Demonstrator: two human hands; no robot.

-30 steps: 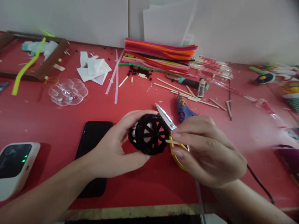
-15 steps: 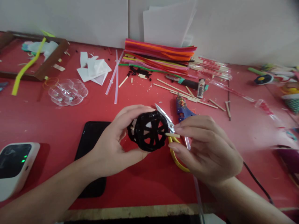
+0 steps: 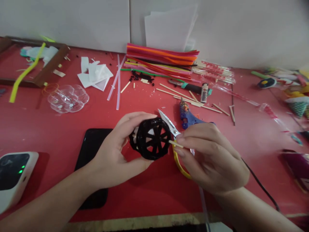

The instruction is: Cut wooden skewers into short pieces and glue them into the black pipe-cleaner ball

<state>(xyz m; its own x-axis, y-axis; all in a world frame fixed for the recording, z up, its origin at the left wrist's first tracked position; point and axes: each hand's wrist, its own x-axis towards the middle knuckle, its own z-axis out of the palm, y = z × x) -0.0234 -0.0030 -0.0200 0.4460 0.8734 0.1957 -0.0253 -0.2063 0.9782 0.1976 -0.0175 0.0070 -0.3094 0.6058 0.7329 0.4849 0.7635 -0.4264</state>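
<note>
A black spoked wheel frame (image 3: 154, 139), fuzzy like pipe cleaner, is held between the thumb and fingers of my left hand (image 3: 120, 148). Something pale shows inside it. My right hand (image 3: 207, 154) pinches a short pale wooden stick (image 3: 175, 144) at its right end; the other end meets the wheel's right rim. Whether it is joined to the rim I cannot tell. Yellow-handled scissors (image 3: 177, 158) lie on the table just behind, their blades pointing up and left, partly hidden by my right hand. A blue glue gun (image 3: 189, 117) rests beyond the right hand.
A black phone (image 3: 93, 167) lies under my left wrist. Pipe cleaners (image 3: 161, 54), loose wooden sticks (image 3: 193, 98), a cutter knife (image 3: 193, 87) and a lighter (image 3: 204, 92) spread across the red table. White paper scraps (image 3: 95, 74) and a clear flower-shaped case (image 3: 69, 98) sit left.
My right hand has tilted the stick, so its right end is now lower, and its fingers have closed nearer the wheel. The wheel stays in my left hand. The view has shifted slightly.
</note>
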